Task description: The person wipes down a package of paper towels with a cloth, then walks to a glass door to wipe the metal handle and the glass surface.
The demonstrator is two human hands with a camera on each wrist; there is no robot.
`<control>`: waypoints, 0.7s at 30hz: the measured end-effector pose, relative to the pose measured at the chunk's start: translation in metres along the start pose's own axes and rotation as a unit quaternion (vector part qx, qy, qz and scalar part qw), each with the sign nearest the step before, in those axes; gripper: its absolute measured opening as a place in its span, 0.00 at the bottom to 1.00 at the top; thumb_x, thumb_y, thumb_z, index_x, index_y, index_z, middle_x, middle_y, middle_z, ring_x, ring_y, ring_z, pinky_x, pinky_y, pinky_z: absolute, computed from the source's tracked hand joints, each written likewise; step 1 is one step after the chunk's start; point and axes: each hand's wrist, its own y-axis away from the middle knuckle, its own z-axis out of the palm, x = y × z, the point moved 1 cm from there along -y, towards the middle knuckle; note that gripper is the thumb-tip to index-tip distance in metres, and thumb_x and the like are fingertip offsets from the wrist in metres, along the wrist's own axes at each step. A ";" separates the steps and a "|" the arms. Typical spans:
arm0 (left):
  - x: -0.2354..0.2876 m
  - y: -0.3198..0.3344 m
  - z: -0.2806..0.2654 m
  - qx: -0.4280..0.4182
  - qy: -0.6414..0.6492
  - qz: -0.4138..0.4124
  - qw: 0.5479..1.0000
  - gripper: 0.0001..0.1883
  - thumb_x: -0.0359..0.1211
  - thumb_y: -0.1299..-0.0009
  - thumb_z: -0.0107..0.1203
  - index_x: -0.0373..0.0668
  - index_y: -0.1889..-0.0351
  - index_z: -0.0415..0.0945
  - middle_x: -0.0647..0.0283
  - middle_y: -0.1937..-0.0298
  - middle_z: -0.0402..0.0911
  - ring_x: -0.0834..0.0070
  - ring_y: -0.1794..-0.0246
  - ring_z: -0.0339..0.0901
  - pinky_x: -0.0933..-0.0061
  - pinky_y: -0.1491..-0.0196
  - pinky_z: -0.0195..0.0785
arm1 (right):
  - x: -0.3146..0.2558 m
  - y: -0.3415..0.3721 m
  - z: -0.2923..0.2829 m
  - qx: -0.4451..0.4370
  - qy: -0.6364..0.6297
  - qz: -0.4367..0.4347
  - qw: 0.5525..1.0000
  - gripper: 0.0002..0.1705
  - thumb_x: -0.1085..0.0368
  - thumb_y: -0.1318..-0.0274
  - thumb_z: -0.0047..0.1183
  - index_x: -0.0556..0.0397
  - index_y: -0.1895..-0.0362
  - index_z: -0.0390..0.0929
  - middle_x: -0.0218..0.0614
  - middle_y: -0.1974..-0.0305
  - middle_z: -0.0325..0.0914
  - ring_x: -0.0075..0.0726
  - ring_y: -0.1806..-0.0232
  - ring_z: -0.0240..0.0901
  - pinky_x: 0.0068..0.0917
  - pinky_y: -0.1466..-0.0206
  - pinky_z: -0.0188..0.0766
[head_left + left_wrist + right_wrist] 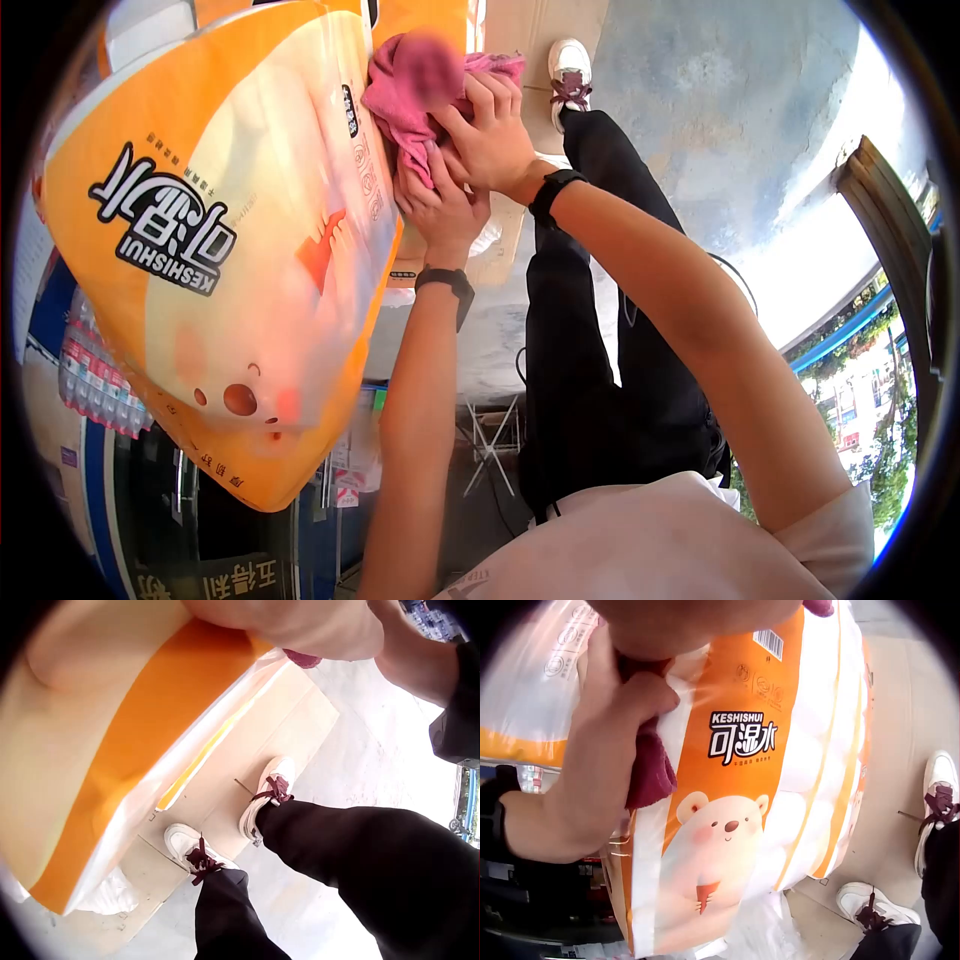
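Both hands are together on a crumpled pink cloth [400,95], at the side of a large plastic-wrapped package [230,110] with orange panels and a cartoon bear. My left hand [445,210] grips the cloth's lower part; the right wrist view shows that hand's thumb [656,696] bent over and dark pink cloth [652,769] hanging below it. Just above and to the right, my right hand [490,135] holds the cloth's other side, with bent fingers over it. A blurred round patch covers part of the cloth in the head view. The package's printed side [739,742] faces the right wrist camera.
Flattened cardboard [300,712] lies on the floor under the package and the person's white shoes [277,780]. Another wrapped package [525,690] stands behind. Bottled drinks [95,370] are at the left, a folding metal stand [490,440] lower down, and white plastic [112,892] beside the cardboard.
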 end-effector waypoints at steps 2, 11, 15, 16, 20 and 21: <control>0.001 0.004 -0.003 -0.042 -0.029 0.006 0.999 0.54 0.52 0.43 0.66 0.34 0.26 0.49 0.34 0.35 0.52 0.37 0.35 0.54 0.36 0.34 0.51 | 0.002 -0.005 -0.015 -0.013 -0.013 0.009 1.000 0.30 0.51 0.53 0.59 0.38 0.42 0.76 0.42 0.42 0.65 0.50 0.36 0.57 0.55 0.30 0.50; 0.015 -0.003 -0.011 -0.120 -0.066 -0.020 0.990 0.57 0.53 0.43 0.65 0.27 0.27 0.45 0.31 0.35 0.48 0.34 0.36 0.50 0.34 0.34 0.48 | 0.017 -0.058 -0.038 -0.160 -0.062 -0.083 0.982 0.50 0.57 0.58 0.64 0.37 0.26 0.61 0.43 0.37 0.65 0.50 0.36 0.63 0.51 0.26 0.51; 0.020 -0.009 -0.010 -0.137 -0.074 -0.048 0.987 0.59 0.53 0.43 0.64 0.26 0.27 0.40 0.27 0.36 0.47 0.32 0.36 0.50 0.35 0.35 0.48 | 0.020 -0.057 -0.029 -0.144 -0.096 -0.075 0.982 0.48 0.60 0.63 0.62 0.39 0.30 0.67 0.39 0.37 0.68 0.47 0.35 0.64 0.49 0.28 0.55; 0.023 -0.009 -0.009 -0.099 -0.055 -0.063 0.992 0.52 0.51 0.42 0.63 0.27 0.28 0.49 0.32 0.36 0.54 0.37 0.35 0.53 0.34 0.35 0.50 | 0.021 -0.055 -0.027 -0.128 -0.095 -0.074 0.984 0.44 0.60 0.65 0.62 0.40 0.34 0.73 0.37 0.37 0.69 0.47 0.36 0.64 0.48 0.30 0.58; 0.024 -0.007 -0.002 -0.087 -0.041 -0.087 0.992 0.55 0.55 0.42 0.63 0.29 0.27 0.48 0.35 0.34 0.52 0.40 0.34 0.51 0.36 0.34 0.46 | 0.018 -0.052 -0.021 -0.073 -0.066 -0.073 0.992 0.34 0.59 0.68 0.60 0.44 0.46 0.82 0.31 0.42 0.72 0.43 0.40 0.67 0.43 0.32 0.61; 0.023 -0.007 0.001 -0.090 -0.037 -0.087 0.991 0.55 0.55 0.42 0.63 0.29 0.27 0.48 0.35 0.34 0.52 0.40 0.34 0.51 0.36 0.34 0.46 | 0.020 -0.049 -0.017 -0.076 -0.063 -0.070 0.993 0.34 0.59 0.68 0.60 0.44 0.46 0.82 0.31 0.42 0.72 0.43 0.40 0.67 0.43 0.32 0.61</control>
